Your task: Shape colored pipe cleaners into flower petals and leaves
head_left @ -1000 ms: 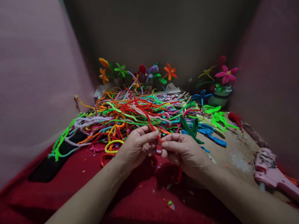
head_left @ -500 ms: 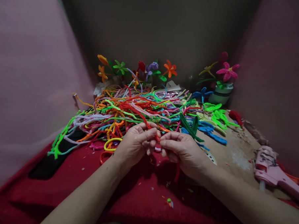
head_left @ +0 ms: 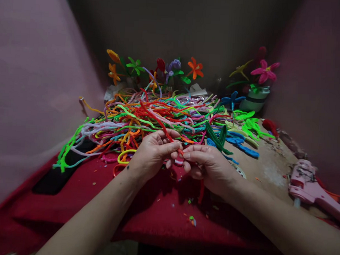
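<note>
Between my two hands runs a red pipe cleaner [head_left: 164,129]. My left hand [head_left: 154,151] is closed, pinching it between thumb and fingers, and one length sticks up past the fingers toward the pile. Close beside it, my right hand [head_left: 206,163] pinches the same red pipe cleaner at the middle, where a small bend shows between the fingertips. A red end hangs below my right palm. Just beyond the hands lies a heap of many-coloured pipe cleaners [head_left: 136,118]. Yellow and red scissor handles [head_left: 126,155] rest left of my left hand.
Pipe-cleaner flowers [head_left: 195,68] stand along the back, and a pale pot [head_left: 255,99] holds a pink one. Green leaf shapes [head_left: 220,139] and blue ones lie to the right. A pink glue gun [head_left: 305,182] sits far right. A black flat object [head_left: 51,180] is at left.
Both hands still pinch the red pipe cleaner close together, with only slight finger movement. The head view has shifted a little, so the hands and nearby table appear slightly higher.
</note>
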